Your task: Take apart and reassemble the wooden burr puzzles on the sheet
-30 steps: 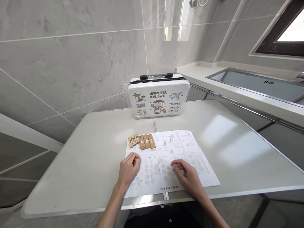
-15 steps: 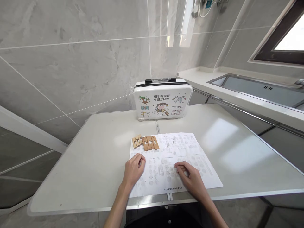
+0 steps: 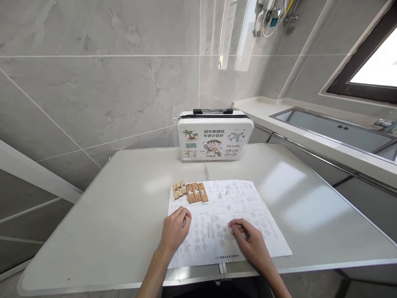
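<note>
My left hand (image 3: 176, 228) rests on the left side of a printed paper sheet (image 3: 245, 198), its fingers curled into a loose fist with nothing showing in them. On the sheet's right half lies my right hand (image 3: 249, 238), fingers bent inward and thumb close to the index finger, holding nothing visible. Beyond my left hand, at the sheet's far left corner, are notched wooden puzzle pieces: three smaller pale ones (image 3: 179, 190) side by side, and three larger brown ones (image 3: 196, 193) with cut-outs and small marks. Neither hand touches them.
A white cartoon-printed case (image 3: 216, 140) with a black handle stands at the back of the folding table (image 3: 108, 223), near the tiled wall. To the right is a counter with a sink (image 3: 338, 124). The table's near edge runs just in front of my body.
The view has tilted up slightly, so everything appears lower. My hands keep their places on the sheet, and the wooden pieces have not moved.
</note>
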Tool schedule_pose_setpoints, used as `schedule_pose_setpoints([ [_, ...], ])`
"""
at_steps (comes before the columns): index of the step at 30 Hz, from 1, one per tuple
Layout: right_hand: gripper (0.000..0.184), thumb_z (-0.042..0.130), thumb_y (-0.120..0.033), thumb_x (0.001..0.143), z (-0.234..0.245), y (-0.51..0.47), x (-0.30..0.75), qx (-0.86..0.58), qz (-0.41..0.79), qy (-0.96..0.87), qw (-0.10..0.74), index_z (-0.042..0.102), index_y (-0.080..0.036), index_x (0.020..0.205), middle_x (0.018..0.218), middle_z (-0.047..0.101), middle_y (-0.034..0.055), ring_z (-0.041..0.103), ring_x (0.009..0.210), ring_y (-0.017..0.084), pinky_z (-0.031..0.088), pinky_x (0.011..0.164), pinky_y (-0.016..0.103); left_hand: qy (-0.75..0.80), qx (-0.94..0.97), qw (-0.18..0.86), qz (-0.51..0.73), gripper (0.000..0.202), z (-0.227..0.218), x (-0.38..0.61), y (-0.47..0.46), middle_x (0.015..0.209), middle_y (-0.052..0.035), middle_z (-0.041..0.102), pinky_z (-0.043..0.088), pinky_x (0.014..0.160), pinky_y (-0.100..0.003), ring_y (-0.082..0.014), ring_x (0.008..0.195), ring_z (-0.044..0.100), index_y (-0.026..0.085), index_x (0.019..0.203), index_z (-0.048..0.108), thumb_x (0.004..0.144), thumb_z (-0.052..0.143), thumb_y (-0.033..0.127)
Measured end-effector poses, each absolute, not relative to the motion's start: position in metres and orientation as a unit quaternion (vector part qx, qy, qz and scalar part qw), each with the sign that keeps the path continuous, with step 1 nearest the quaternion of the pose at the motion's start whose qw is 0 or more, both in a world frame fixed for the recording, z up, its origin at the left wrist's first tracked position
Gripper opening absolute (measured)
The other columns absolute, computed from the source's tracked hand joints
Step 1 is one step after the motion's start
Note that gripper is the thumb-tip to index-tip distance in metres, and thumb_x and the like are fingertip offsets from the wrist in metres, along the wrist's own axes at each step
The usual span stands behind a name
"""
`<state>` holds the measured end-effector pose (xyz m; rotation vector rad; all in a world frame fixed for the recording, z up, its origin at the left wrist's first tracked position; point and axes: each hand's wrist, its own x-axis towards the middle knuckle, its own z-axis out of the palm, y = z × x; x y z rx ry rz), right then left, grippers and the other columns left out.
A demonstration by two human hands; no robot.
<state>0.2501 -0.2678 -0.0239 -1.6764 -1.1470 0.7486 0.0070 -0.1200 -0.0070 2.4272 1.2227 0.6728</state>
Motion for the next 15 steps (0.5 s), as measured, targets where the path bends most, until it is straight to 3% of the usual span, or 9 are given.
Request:
schedule_pose_setpoints([
  [15, 0.032, 0.056, -0.051, 0.101, -0.0334, -0.2688, 0.2526, -0.692, 0.300, -0.478, 0.449, 0.073, -0.024, 0.099, 0.097, 0.077, 0.0090, 0.074, 0.086, 0.024, 0.058, 0.073, 0.028, 0.435, 0.847, 0.183, 0.246, 0.025, -0.0041, 0.0053, -0.1204, 0.076, 0.0033, 0.066, 0.040, 0.056, -0.026, -0.0127, 0.058, 0.057, 0.023, 0.078, 0.056, 0.094, 0.042, 0.009],
])
